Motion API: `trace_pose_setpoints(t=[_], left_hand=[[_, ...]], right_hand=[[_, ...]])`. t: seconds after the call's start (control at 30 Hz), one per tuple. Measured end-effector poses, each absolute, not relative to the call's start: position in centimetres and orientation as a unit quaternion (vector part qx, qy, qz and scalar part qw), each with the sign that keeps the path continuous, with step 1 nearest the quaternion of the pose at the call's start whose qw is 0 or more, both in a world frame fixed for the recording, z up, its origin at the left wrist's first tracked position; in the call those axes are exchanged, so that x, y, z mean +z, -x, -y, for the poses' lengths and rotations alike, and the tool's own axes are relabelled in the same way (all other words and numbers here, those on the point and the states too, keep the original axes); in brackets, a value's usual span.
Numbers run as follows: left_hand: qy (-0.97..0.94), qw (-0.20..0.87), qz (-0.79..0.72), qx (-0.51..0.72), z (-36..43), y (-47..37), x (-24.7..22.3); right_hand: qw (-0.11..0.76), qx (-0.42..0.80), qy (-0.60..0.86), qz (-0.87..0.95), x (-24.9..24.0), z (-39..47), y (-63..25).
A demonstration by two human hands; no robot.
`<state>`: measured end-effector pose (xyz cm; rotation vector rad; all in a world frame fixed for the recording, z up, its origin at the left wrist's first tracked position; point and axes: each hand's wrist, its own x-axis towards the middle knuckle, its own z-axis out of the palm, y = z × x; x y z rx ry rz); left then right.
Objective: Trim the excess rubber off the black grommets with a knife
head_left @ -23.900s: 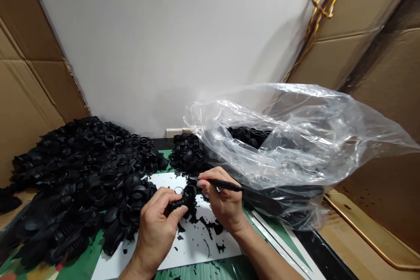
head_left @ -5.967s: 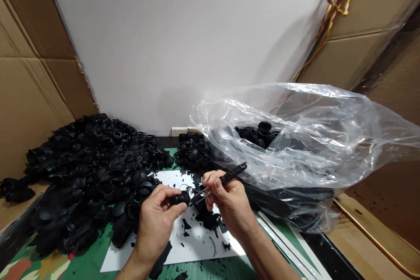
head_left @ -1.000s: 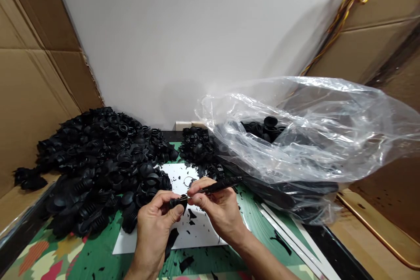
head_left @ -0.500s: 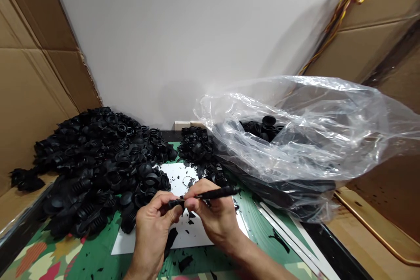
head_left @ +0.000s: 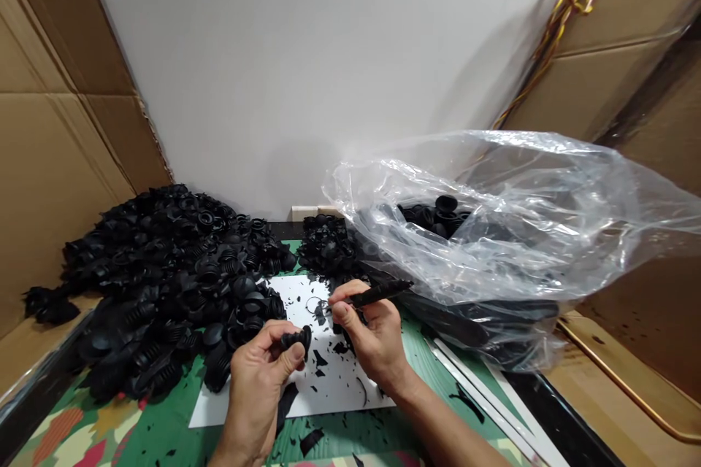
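Observation:
Between the thumb and fingers of my left hand (head_left: 260,379) is a small ribbed black rubber part (head_left: 297,339), its round end facing right. My right hand (head_left: 375,339) grips a slim black-handled tool (head_left: 380,293) like a pen; its tip is too small to make out. The tool is apart from the rubber part, up and to the right of it. Beneath both hands lies a white sheet (head_left: 241,398) strewn with black scraps (head_left: 320,357).
A large heap of black rubber parts (head_left: 180,255) covers the left side. A smaller pile of black scraps (head_left: 326,244) sits at the back. On the right stands a clear plastic bag (head_left: 509,233) with black parts inside. White strips (head_left: 482,401) and a gold phone (head_left: 629,379) lie beyond.
My right hand has moved up and right, taking the tool away from the rubber part. My left hand stays nearly in place, with the part now more exposed.

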<state>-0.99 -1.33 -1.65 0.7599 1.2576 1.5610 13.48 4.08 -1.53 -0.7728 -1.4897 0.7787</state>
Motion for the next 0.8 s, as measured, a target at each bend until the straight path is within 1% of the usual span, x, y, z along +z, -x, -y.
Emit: trace_pose_setpoints(t=[0.17,0.3,0.37,0.57,0.8], left_hand=[[-0.248,0.552,-0.497,0.622,1.36,1.15,-1.33],[-0.215,0.607,-0.429,0.634,1.33,1.11,-0.92],[-0.195,0.618,-0.407,0.643,1.36,1.12,-0.83],[-0.178,0.642,-0.387,0.637,1.53,1.31,-0.99],[-0.182,0.644,-0.384,0.636,1.46,1.37,-1.14]], right_hand=[[0.565,0.441,0.299,0.630,-1.55,-3.89,-13.45],[0.537,0.534,0.301,0.580,-1.85,-4.16,-13.16],[0.522,0.558,0.306,0.568,-2.00,-4.17,-12.92],[0.489,0.546,0.330,0.595,-1.85,-3.80,-12.60],[0.467,0.523,0.358,0.617,-1.49,-3.59,-12.54]])
